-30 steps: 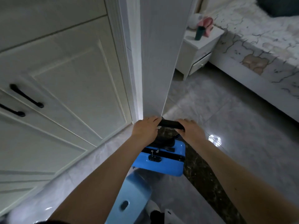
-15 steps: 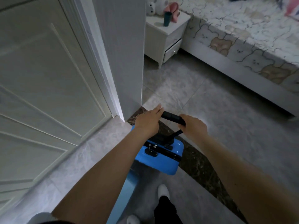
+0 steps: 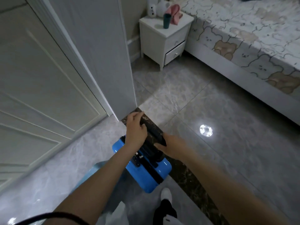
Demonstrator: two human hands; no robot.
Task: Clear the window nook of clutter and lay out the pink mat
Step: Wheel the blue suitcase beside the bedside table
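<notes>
Standing on the tiled floor at a dark marble threshold strip, the blue suitcase sits just beside the corner of a white door frame, with its black telescopic handle extended upward toward the camera. The left hand grips the far end of the handle bar, fingers curled over its top. The right hand contacts the near end of the same bar; its fingers wrap the underside, though the exact closure is partly hidden by the bar. A white-socked foot is planted just beside the suitcase base. A white panelled wardrobe occupies the left side. Beyond the door frame stands a white nightstand carrying a dark green cup and a pink item. A bed with a bear-pattern cover adjoins the nightstand on the right.
</notes>
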